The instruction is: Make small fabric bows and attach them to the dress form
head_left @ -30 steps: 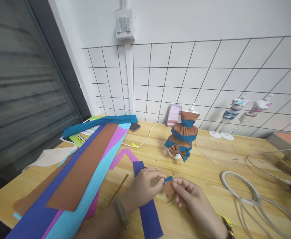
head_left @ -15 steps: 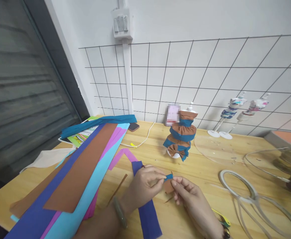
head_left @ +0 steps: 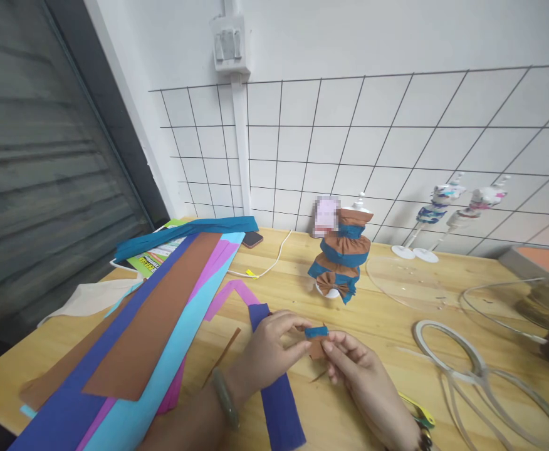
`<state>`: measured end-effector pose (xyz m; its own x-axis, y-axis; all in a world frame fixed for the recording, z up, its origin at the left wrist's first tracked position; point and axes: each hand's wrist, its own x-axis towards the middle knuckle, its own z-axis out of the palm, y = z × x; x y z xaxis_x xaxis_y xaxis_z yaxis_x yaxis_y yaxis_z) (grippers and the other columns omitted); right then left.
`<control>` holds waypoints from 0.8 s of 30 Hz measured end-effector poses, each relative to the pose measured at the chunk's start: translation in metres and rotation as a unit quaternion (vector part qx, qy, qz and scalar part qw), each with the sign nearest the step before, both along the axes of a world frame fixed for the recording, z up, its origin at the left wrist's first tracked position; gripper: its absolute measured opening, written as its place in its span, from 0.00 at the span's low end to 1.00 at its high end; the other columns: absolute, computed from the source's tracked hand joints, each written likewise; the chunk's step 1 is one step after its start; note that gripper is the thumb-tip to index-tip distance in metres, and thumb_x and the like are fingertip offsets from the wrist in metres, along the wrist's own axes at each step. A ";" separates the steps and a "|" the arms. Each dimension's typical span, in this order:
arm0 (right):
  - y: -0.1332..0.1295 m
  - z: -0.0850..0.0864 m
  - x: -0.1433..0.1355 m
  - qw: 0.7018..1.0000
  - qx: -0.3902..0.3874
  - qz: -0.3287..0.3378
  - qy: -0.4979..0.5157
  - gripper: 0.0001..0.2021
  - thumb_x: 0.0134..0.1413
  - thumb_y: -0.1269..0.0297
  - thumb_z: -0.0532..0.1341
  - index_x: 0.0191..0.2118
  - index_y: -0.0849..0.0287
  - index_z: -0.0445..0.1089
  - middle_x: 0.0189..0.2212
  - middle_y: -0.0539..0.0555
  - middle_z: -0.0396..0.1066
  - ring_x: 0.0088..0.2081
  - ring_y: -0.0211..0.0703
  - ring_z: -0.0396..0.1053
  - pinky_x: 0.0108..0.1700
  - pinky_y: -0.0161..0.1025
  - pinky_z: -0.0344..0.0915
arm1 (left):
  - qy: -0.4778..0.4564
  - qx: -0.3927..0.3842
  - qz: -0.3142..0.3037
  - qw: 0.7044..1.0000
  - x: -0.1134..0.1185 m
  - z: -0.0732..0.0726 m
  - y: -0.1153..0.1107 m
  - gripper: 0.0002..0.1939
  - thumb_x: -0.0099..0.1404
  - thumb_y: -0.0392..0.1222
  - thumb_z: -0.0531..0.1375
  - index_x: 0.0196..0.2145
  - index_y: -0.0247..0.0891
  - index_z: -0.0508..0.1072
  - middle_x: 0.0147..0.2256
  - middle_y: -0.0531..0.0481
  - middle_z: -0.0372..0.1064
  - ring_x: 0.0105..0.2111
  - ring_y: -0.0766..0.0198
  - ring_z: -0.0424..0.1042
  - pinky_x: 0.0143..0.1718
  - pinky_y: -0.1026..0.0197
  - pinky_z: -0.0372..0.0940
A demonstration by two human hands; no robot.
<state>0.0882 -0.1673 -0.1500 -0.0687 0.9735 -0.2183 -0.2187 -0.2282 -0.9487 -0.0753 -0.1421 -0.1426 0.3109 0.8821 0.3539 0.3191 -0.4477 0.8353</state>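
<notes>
A small brown crepe-paper piece (head_left: 318,349) with a teal strip (head_left: 316,332) across its top edge is held just above the table. My right hand (head_left: 361,369) pinches its right side between thumb and fingers. At its left end is my left hand (head_left: 272,341), thumb and forefinger parted around the teal strip's corner; whether they touch it is hard to tell. Beneath my left hand lies a dark blue paper strip (head_left: 281,410). Behind stands a small dress form (head_left: 345,250) in gathered brown and teal paper with a brown bow.
Long coloured paper strips (head_left: 156,313) are heaped on the left. A roll of tape (head_left: 448,351) and yellow-handled scissors (head_left: 420,410) lie on the right. Two small dress forms (head_left: 432,213), a clear disc (head_left: 403,285) and a phone (head_left: 252,239) sit farther back.
My left thumb and forefinger have moved apart from their pinch on the teal strip, so more of it shows, lying flatter. My right hand keeps its hold.
</notes>
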 end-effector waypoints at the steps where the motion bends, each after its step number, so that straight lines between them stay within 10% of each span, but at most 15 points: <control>1: 0.000 0.000 0.000 1.000 0.003 0.003 0.000 0.13 0.38 0.57 0.67 0.29 0.60 0.70 0.20 0.48 0.67 0.18 0.30 0.58 0.22 0.29 0.58 | -0.011 -0.013 -0.001 1.000 0.000 0.000 0.000 0.13 0.51 0.31 0.59 0.37 0.38 0.70 0.35 0.50 0.70 0.36 0.65 0.68 0.41 0.63 0.62; 10: 0.000 -0.005 -0.003 1.000 0.011 0.013 -0.003 0.11 0.40 0.60 0.66 0.29 0.61 0.68 0.21 0.47 0.68 0.18 0.29 0.57 0.22 0.28 0.56 | -0.239 -0.244 -0.088 0.936 0.004 -0.010 0.005 0.27 0.51 0.32 0.62 0.48 0.38 0.59 0.37 0.49 0.63 0.33 0.69 0.65 0.35 0.65 0.62; 24: -0.001 -0.004 -0.007 1.000 0.003 -0.004 -0.022 0.17 0.34 0.56 0.68 0.30 0.60 0.68 0.22 0.49 0.71 0.18 0.32 0.60 0.22 0.31 0.58 | -0.255 -0.259 -0.071 0.929 0.003 -0.012 0.007 0.32 0.50 0.32 0.62 0.52 0.38 0.56 0.37 0.47 0.64 0.33 0.69 0.65 0.35 0.64 0.60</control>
